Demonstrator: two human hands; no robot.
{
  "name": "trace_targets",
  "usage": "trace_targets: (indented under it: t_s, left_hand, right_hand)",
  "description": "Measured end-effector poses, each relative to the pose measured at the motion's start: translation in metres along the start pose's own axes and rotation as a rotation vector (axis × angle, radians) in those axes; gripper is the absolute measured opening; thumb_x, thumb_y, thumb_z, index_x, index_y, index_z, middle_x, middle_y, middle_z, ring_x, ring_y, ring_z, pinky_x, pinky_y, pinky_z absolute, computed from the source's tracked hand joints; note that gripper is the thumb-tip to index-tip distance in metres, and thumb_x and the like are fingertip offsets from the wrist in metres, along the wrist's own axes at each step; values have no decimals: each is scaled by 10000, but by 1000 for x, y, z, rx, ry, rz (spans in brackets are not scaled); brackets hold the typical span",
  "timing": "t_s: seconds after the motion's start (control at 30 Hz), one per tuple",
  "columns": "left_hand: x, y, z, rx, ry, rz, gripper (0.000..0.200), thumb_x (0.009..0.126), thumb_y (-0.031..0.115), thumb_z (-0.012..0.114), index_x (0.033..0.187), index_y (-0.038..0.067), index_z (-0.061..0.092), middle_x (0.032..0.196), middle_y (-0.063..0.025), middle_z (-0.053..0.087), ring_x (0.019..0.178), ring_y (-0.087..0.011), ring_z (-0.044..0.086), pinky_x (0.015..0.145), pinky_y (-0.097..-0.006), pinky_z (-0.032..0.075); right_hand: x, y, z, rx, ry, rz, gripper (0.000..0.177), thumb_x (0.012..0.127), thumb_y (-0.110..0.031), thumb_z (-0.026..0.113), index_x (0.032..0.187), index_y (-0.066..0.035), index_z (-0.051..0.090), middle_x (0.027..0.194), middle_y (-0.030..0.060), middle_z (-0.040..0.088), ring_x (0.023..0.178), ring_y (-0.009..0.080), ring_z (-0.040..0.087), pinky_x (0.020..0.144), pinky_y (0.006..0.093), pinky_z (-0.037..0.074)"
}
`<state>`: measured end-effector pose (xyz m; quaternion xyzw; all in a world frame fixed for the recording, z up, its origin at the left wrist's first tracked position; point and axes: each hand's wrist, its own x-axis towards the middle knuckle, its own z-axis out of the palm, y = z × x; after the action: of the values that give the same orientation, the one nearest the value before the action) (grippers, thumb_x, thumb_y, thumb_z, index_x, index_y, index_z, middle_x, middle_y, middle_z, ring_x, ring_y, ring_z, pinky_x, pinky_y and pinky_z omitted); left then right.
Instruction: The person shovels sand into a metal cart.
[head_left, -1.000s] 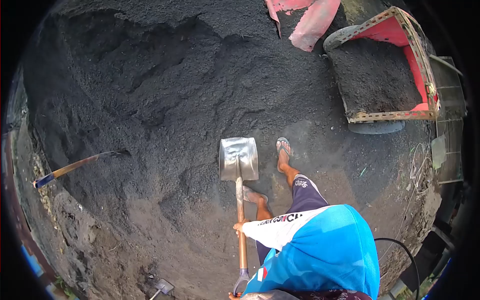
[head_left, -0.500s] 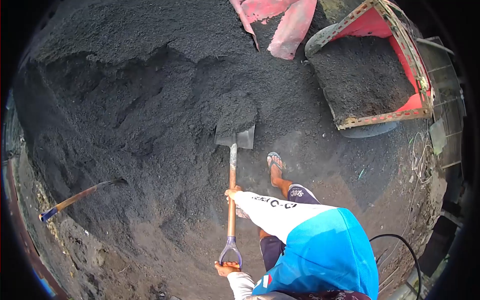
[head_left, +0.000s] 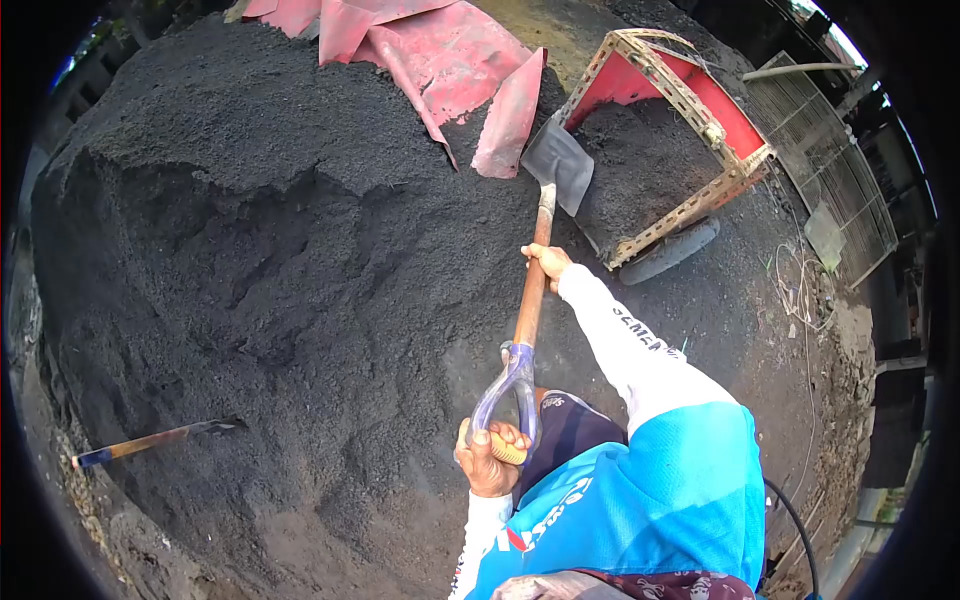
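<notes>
I hold a shovel with both hands. My left hand is wrapped round its D-shaped purple handle at the grip. Further up, my right hand is closed around the wooden shaft. The metal blade is raised at the left edge of a red-walled cart; its visible face looks bare. Dark, loose granular material fills the cart. To the left rises a large heap of similar dark material.
A crumpled red sheet lies on top of the heap. Another wooden-handled tool rests at the left with its head against the heap. A wheel shows under the cart. Tangled wire and a metal grille are at the right.
The shovel has swung up and right from the heap to the cart, both hands moving with it. Its blade held dark material before and now looks bare. The view has also shifted.
</notes>
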<state>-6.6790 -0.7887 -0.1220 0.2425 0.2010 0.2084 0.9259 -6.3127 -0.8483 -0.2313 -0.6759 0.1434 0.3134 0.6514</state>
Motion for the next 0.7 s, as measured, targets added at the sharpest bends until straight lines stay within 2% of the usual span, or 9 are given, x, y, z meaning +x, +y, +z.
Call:
trace_targets:
  t_s: [0.1,0.2,0.3,0.33,0.37,0.43,0.57,0.67,0.7]
  left_hand:
    - [-52,-3,-73,-22,204,42,398,937,431,583,886,44,507,721,-112,555,645,-253,572,650,-438,531]
    - [-127,-37,-182,-155,823,-25,527,878,615,560,715,117,510,615,-52,509,556,-228,511,595,-423,472]
    - [-263,-74,-224,-337,1423,-143,599,844,674,528,614,146,367,495,-22,387,452,-209,427,502,-375,411]
    - [-319,-94,-222,-372,1632,-175,623,812,699,522,583,166,296,467,-10,325,409,-202,365,467,-369,375]
    - [-372,-108,-205,-419,1694,-165,621,814,702,513,577,168,304,464,-5,325,392,-203,339,437,-362,349]
    - [-504,-151,-205,-423,1959,-159,573,823,651,534,594,165,333,471,-5,343,385,-190,339,404,-350,333]
    - [-519,-130,-158,-417,2279,-213,507,863,590,520,614,171,382,500,-14,398,406,-172,381,424,-349,369]
    - [-442,-111,-215,-319,2197,-95,464,893,544,510,629,175,418,521,-21,439,421,-158,413,439,-348,395]
    - [-393,-100,-234,-293,2142,-34,451,903,529,507,634,176,430,528,-24,453,426,-153,424,444,-348,404]
  right_hand:
    - [-4,78,54,191,-138,177,191,809,-120,712,834,10,574,703,93,568,598,226,604,553,422,547]
    - [-21,225,124,72,-96,397,156,814,-87,691,819,11,570,664,87,556,555,226,595,515,415,565]
    - [-116,396,145,-337,-198,615,159,808,-94,692,762,16,586,622,120,586,487,239,596,460,420,557]
    - [-184,404,148,-458,-272,659,139,830,-119,685,843,-3,611,645,112,578,518,229,588,470,423,541]
    - [-214,502,127,-465,-313,795,164,821,-122,702,849,4,600,625,107,575,515,231,597,472,430,544]
    - [-317,534,112,-686,-376,972,201,800,-81,723,914,-3,578,672,102,586,528,224,605,461,416,541]
    - [-420,596,97,-846,-534,1147,288,809,-176,735,963,34,610,677,142,623,536,247,627,473,406,529]
    - [-344,619,147,-863,-623,1024,233,805,-169,730,895,19,626,666,128,627,570,251,632,524,402,524]
    - [-290,587,179,-510,-507,1039,163,814,-141,706,824,-1,622,636,108,608,539,262,608,509,413,516]
